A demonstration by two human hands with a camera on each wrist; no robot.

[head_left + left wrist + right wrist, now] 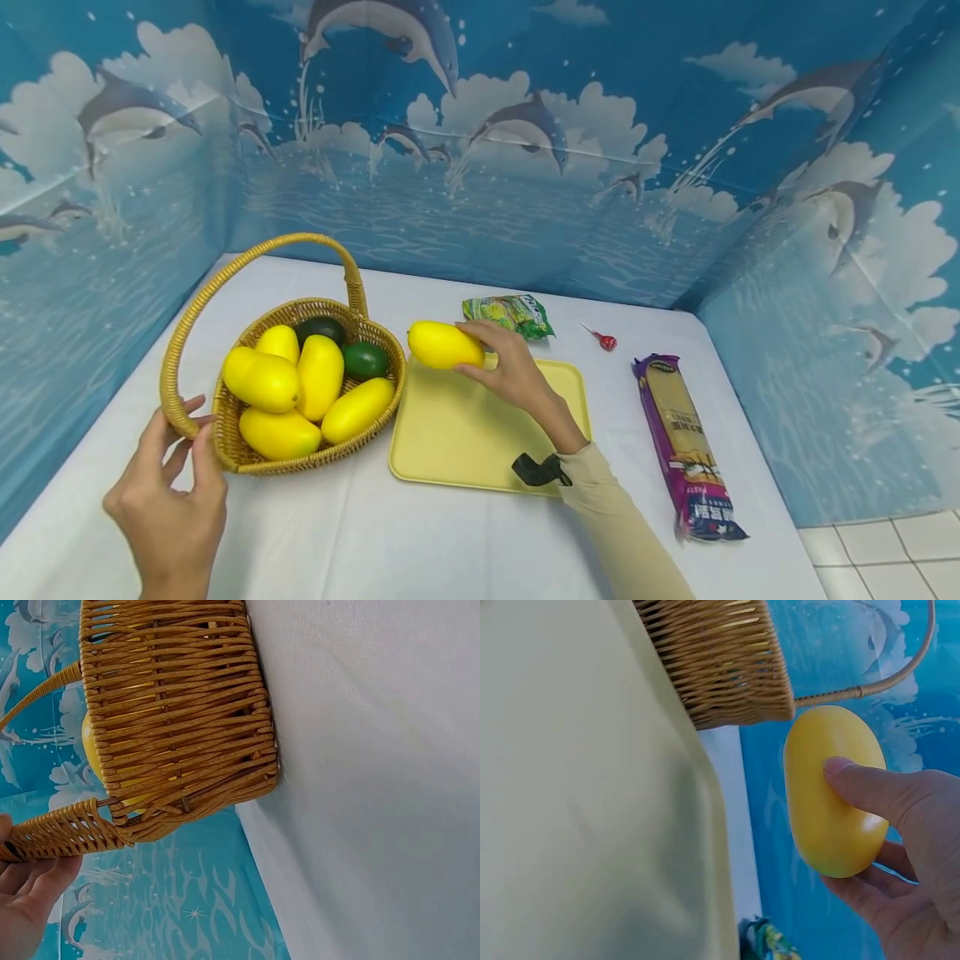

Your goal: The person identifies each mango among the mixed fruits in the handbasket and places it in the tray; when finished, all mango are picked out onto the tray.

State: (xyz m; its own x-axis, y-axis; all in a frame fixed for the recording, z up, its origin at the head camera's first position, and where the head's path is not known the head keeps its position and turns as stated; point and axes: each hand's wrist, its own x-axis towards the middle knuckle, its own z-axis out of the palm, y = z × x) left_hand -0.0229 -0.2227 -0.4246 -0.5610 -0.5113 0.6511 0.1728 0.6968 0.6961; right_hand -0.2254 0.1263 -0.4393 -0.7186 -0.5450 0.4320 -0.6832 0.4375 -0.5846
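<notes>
My left hand (pixel 171 500) grips the lower left part of the handle (pixel 177 367) of a wicker basket (pixel 318 458), its fingers and thumb about the wrapped cane. Several yellow mangoes (pixel 321 379) and two dark green fruits (pixel 365 361) lie in the basket. My right hand (pixel 516 373) holds another yellow mango (pixel 442 345) between thumb and fingers. This mango hangs over the far edge of a pale yellow tray (pixel 468 433), to the right of the basket. In the right wrist view, the thumb presses on the side of the held mango (pixel 825 817).
Behind the tray lies a green snack packet (pixel 517 314), with a red lollipop (pixel 604 340) to its right. A purple pasta packet (pixel 686 450) is at the right of the white-covered table (pixel 360 533). Dolphin-print curtains (pixel 495 208) stand around the back and sides.
</notes>
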